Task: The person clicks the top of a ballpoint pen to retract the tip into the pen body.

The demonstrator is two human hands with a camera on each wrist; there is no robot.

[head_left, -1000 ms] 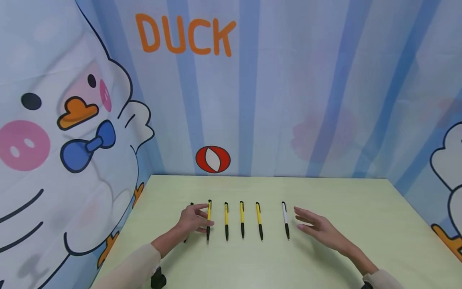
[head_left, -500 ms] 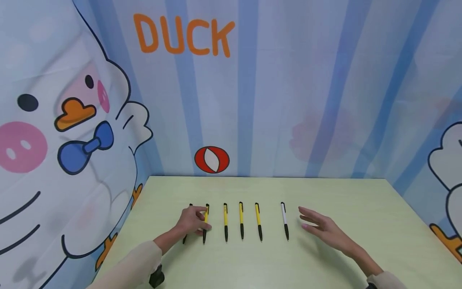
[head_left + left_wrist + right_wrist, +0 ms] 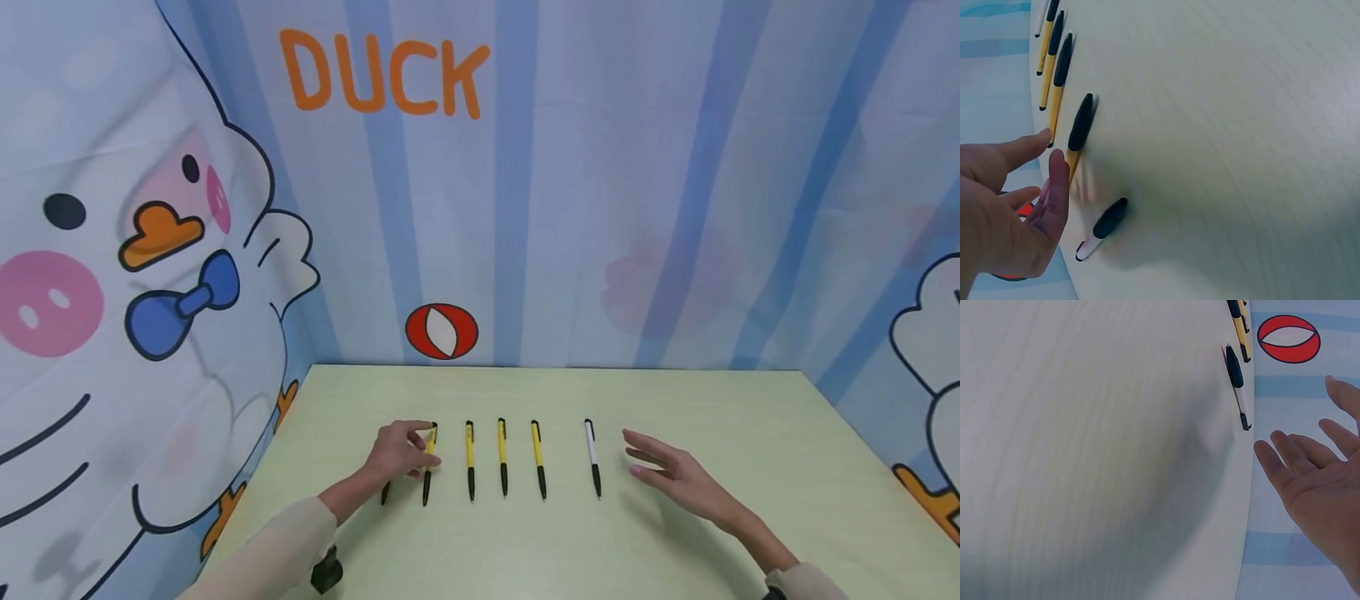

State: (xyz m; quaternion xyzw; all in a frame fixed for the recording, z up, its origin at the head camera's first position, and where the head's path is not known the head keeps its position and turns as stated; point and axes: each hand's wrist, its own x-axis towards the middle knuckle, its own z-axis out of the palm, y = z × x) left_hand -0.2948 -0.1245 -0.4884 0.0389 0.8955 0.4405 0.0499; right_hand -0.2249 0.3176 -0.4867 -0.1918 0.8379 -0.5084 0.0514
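Pens with black grips lie in a row on the pale table. My left hand (image 3: 395, 452) hovers at the left end, thumb and fingers spread and apart, over a yellow pen (image 3: 427, 487). Mostly hidden under that hand is a white pen (image 3: 1110, 219), whose black grip shows in the left wrist view. Further right lie three more yellow pens, the nearest one (image 3: 470, 461), a middle one (image 3: 503, 458) and the last one (image 3: 538, 461). A second white pen (image 3: 592, 458) closes the row. My right hand (image 3: 678, 481) hangs to its right, fingers extended, holding nothing.
The pale table (image 3: 510, 550) meets a blue striped cloth backdrop (image 3: 585, 208) at its far edge. A printed duck (image 3: 172, 400) fills the cloth at the left. A small dark object (image 3: 327, 571) hangs under the left sleeve (image 3: 277, 542).
The leftmost yellow pen has shifted slightly left and tilted, with my left hand at it. My right hand has drawn a little to the right, away from the white pen.
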